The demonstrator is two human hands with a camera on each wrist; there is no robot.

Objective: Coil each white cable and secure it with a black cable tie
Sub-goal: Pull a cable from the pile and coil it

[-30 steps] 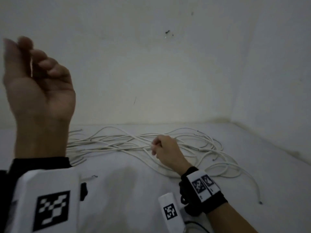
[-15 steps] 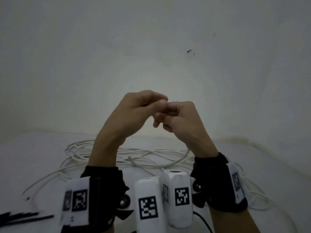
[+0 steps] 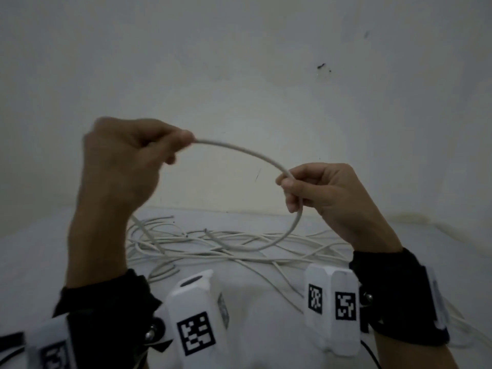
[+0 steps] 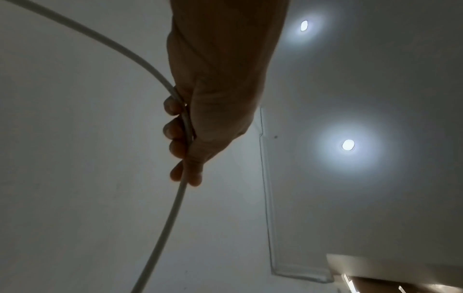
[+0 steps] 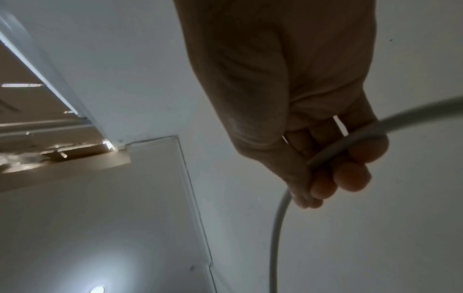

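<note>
At left of centre my left hand (image 3: 125, 166) clamps the white cable (image 3: 239, 150), which now arcs across to my right hand (image 3: 316, 193), pinching it at right; half a second ago both hands met together, so I judge coiling is beginning above the pile (image 3: 226, 243).

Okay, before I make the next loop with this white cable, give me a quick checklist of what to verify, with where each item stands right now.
1. Left hand has a firm grip on the white cable: ok, fingers curled round it.
2. Right hand grips the same cable: ok.
3. Span between the hands curves smoothly, no kink: ok.
4. Trailing part free of the cable pile on the surface: cannot tell; it drops in among the other strands.
5. Black cable tie within reach: cannot tell, none shows.
6. A full loop already gathered in one hand: not ok, only a single arc.
</note>
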